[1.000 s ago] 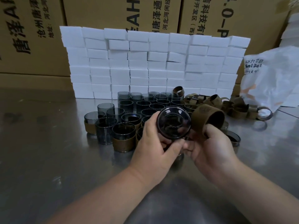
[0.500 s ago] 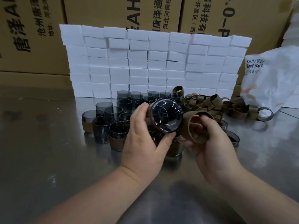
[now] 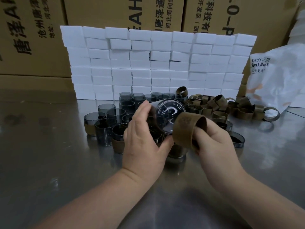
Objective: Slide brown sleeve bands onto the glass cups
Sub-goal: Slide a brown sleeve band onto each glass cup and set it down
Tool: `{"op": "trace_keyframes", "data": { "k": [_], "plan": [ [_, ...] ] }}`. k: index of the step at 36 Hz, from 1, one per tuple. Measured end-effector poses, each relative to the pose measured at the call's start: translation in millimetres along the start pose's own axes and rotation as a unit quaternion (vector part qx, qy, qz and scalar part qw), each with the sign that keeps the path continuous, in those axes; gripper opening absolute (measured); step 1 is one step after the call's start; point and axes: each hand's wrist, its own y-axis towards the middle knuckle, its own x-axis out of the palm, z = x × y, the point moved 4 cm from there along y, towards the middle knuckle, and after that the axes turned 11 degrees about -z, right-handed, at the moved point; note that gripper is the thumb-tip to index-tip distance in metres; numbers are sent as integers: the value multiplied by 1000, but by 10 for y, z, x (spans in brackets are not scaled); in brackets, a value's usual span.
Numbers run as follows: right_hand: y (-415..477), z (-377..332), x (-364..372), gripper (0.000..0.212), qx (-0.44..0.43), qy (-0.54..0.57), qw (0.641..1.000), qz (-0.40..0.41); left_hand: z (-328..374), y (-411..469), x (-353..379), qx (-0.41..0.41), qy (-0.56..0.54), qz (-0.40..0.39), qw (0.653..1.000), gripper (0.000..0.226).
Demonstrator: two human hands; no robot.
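Glass cup [image 3: 166,116] mouth behind lft hand [image 3: 143,146]; cartons [image 3: 99,12] off-frame up top.

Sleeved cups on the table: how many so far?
3 sleeved cups visible: one at the cluster's left edge, one at its front, one just below the held glass cup, at. The left hand and right hand may hide more.

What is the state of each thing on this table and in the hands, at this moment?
left hand: grips the held glass cup.
held glass cup: lifted, tipped sideways, no band around it.
right hand: pinches the held sleeve band.
held sleeve band: open ring, against the cup's end, not yet on.
table cups: upright; some banded, some bare.
loose bands: heaped, unused.
foam blocks: stacked in a wall.
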Motion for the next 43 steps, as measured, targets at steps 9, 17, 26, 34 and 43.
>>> {"op": "trace_keyframes", "data": {
  "k": [9, 17, 26, 34, 43],
  "plan": [
    [-20, -53, -49, 25, -39, -73, 996, 33, 33, -1, 23, 45, 24, -13, 999, 70],
    [-26, -28, 83, 33, -30, -61, 996, -53, 28, -5, 44, 57, 19, -28, 998, 66],
    [-21, -56, 32, 32, -22, -13, 1000, -12, 110, -15, 39, 65, 97, -67, 991, 73],
    [-40, -89, 47, 38, -26, -36, 999, 5, 170, -64, 63, 93, 27, -124, 988, 85],
    [-48, -46, 127, 28, -11, -66, 997, -37, 116, -77, 52, 47, 26, -142, 988, 75]
  ]
}}
